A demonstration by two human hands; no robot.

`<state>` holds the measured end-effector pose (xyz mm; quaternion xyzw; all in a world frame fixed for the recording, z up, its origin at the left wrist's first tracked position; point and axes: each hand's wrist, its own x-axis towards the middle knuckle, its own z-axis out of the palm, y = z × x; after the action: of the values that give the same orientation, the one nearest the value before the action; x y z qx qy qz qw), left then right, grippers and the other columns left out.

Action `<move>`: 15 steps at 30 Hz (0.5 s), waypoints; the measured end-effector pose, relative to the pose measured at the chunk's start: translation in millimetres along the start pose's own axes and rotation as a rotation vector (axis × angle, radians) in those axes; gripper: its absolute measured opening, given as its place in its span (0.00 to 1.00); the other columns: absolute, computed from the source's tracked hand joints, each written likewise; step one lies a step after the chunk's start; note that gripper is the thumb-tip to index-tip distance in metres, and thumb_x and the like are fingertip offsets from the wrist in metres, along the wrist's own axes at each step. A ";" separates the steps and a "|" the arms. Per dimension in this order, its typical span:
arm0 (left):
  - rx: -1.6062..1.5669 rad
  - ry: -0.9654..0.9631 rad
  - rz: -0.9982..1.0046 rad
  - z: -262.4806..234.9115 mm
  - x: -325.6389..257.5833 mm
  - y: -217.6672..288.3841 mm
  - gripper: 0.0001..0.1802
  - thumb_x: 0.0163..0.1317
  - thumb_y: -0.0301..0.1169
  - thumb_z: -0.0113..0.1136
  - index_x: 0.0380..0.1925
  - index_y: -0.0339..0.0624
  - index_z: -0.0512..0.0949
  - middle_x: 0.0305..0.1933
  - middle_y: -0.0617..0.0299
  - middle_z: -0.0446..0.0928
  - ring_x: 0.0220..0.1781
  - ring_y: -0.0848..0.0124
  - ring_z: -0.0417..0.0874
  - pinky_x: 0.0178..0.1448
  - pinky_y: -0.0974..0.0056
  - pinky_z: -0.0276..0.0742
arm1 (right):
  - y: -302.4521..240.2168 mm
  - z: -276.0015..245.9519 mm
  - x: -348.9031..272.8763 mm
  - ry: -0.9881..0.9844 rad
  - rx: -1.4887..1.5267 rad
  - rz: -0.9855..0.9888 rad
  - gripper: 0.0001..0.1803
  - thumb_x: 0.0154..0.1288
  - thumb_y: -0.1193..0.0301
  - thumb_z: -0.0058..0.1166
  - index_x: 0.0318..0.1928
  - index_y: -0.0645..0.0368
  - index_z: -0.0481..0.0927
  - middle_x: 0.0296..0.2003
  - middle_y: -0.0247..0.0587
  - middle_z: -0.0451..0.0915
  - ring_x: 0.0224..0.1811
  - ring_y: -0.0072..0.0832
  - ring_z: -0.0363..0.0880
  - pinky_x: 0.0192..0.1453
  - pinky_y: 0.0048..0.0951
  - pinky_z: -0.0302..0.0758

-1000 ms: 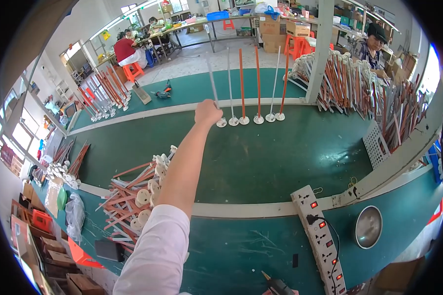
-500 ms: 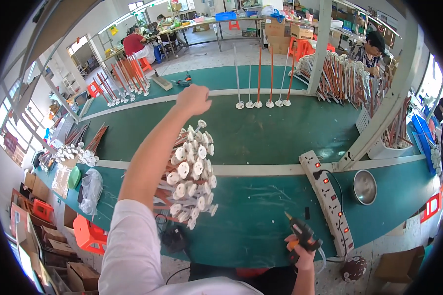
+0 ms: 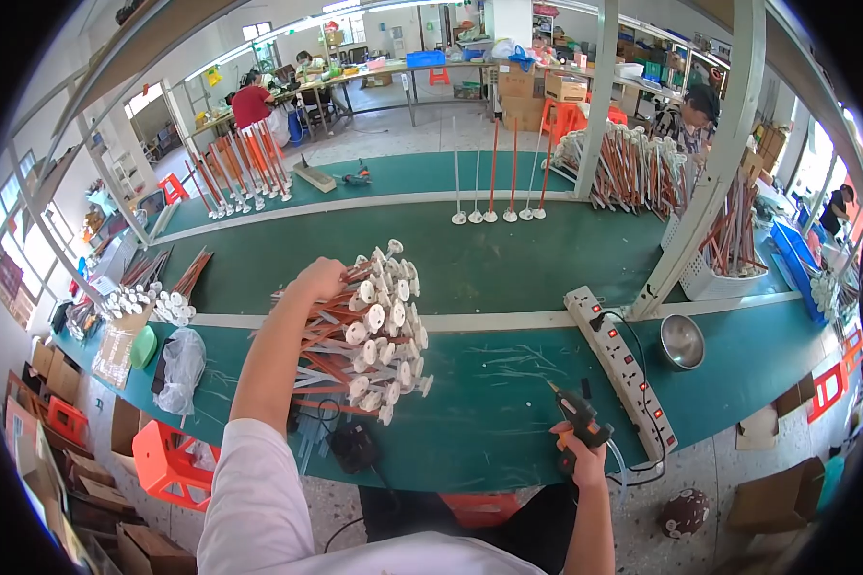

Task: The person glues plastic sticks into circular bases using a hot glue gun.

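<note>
My left hand (image 3: 324, 279) is at the far side of a big pile of brown and pale rods (image 3: 331, 335) with white round end discs (image 3: 375, 317). It touches the rods there, but its fingers are partly hidden, so their grip is unclear. In my right hand (image 3: 583, 458) is a black and orange glue gun (image 3: 582, 424), held over the near table edge with its nozzle pointing up and left. Several rods (image 3: 494, 182) stand upright on their discs across the table, apart from both hands.
A white power strip (image 3: 619, 369) with lit switches lies right of the glue gun, beside a metal bowl (image 3: 682, 342). A black adapter (image 3: 354, 447) sits near the pile. More rods (image 3: 244, 172) stand at far left. A white basket (image 3: 724, 278) holds others. A co-worker (image 3: 688, 113) sits at far right.
My left hand has come down and back from above the far ledge to the pile of rods. My right hand still holds the glue gun. The whole view has shifted slightly.
</note>
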<state>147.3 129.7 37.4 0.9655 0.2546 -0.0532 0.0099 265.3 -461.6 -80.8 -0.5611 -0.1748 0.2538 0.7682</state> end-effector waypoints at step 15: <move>-0.150 0.114 0.101 -9.9 -21.0 -0.2 0.12 0.62 0.35 0.62 0.42 0.47 0.88 0.46 0.47 0.86 0.47 0.47 0.87 0.55 0.50 0.82 | -5.0 5.7 4.0 0.052 0.017 -0.011 0.20 0.66 0.82 0.54 0.58 0.66 0.77 0.43 0.47 0.84 0.34 0.25 0.74 0.40 0.28 0.72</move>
<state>130.0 120.0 49.5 0.9752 0.2088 0.0217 0.0701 266.4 -456.1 -74.3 -0.5600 -0.1557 0.2362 0.7787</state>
